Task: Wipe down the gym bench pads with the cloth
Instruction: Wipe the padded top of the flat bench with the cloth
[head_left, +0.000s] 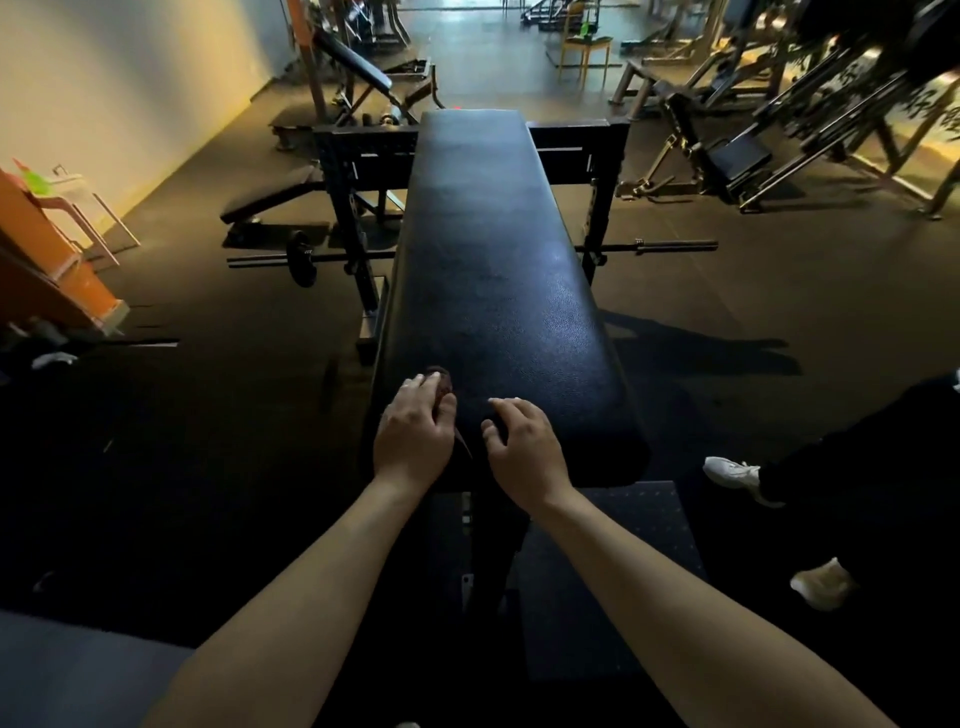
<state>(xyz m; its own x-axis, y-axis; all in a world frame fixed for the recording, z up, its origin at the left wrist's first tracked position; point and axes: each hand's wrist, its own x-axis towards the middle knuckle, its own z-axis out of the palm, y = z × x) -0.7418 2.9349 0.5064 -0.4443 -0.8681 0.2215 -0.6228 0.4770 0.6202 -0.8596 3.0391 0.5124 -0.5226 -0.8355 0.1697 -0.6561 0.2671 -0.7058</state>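
Observation:
A long black bench pad (493, 270) runs away from me down the middle of the view. At its near left corner my left hand (415, 431) presses on a small dark brownish cloth (441, 382); most of the cloth is hidden under the fingers, with a strip trailing toward the pad's near edge. My right hand (524, 447) rests beside it on the near end of the pad, fingers spread and curled, holding nothing.
The bench's black rack frame (363, 156) holds a barbell (675, 245) low across the bench. Another person's legs and white shoes (737, 475) stand close on the right. Other benches and machines fill the back; an orange object (57, 260) is at the left.

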